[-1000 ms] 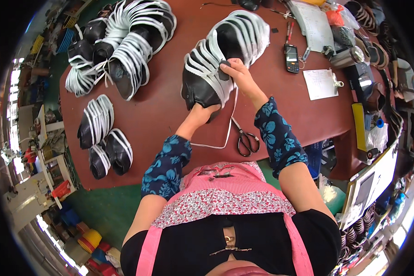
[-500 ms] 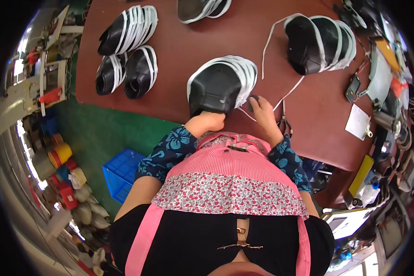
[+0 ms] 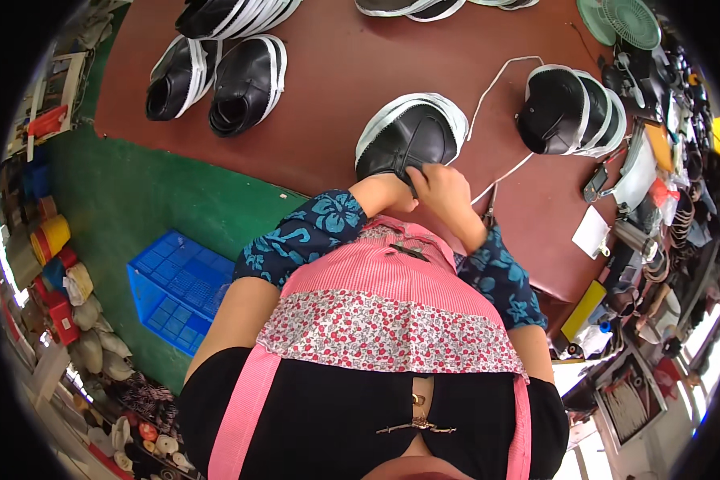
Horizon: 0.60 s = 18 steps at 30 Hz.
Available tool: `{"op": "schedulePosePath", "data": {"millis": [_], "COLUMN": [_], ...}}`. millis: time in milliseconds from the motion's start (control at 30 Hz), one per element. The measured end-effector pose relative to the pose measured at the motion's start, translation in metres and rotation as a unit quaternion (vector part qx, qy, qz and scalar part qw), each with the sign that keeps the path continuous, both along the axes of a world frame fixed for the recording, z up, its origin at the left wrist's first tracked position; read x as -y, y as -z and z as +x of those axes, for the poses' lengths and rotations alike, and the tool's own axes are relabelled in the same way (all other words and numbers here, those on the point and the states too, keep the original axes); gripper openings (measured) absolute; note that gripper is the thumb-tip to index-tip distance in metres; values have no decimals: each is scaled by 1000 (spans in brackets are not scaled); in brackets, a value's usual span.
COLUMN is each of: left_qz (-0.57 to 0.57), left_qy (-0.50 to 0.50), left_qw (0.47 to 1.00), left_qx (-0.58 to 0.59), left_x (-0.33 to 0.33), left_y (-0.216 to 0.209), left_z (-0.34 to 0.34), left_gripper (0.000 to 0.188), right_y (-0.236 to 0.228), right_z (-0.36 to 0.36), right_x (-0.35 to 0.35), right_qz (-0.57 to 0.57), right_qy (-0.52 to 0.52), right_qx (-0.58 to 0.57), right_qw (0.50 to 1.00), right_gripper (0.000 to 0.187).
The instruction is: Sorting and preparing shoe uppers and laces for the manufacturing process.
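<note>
A black shoe upper (image 3: 426, 138) with a white edge strip lies in front of me at the near side of the table. My left hand (image 3: 387, 194) grips it at the near, opening end, fingers partly hidden by the shoe. Across that same end reaches my right hand (image 3: 444, 192), its fingers bent and pressed together against the black material. Something small and dark shows at its fingertips; I cannot make out what it is. A white strip (image 3: 510, 178) trails on the table to the right of my right hand.
More black uppers (image 3: 556, 108) lean in a row at the right, and others (image 3: 248, 80) stand at the left. Scissors (image 3: 490, 210) lie near my right wrist. A white paper (image 3: 592, 232), a handheld device (image 3: 594, 184) and a green fan (image 3: 628, 22) are rightward. A blue crate (image 3: 180, 280) is on the green floor.
My right hand has moved left from beside the shoe upper onto its near end. The upper is turned and shows its front seam. The whole view has shifted.
</note>
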<state>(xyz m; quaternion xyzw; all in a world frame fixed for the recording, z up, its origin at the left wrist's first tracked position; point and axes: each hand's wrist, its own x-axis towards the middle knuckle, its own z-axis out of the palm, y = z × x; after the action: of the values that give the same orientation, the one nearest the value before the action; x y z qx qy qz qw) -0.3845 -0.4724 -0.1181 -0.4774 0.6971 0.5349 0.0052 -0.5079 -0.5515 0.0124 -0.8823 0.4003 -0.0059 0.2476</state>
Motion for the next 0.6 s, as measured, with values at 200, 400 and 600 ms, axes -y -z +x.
{"op": "schedulePosePath", "data": {"millis": [200,400,600], "left_qz": [-26,15,-224], "left_qy": [-45,-119,-276], "left_qw": [999,993,931], "left_qx": [10,10,-78], "left_x": [-1,-2,-35], "left_y": [13,-17,9], "left_z": [6,11,9], "left_gripper": [43,35,53], "right_y": [-19,2,22], "right_z": [31,8,106], "right_x": [8,33,1], "right_qz": [81,37,1], "right_qy": [9,-66,-284], "right_qx": [11,-95,-90], "right_qw": [997,993,955], "right_gripper": [49,42,39]}}
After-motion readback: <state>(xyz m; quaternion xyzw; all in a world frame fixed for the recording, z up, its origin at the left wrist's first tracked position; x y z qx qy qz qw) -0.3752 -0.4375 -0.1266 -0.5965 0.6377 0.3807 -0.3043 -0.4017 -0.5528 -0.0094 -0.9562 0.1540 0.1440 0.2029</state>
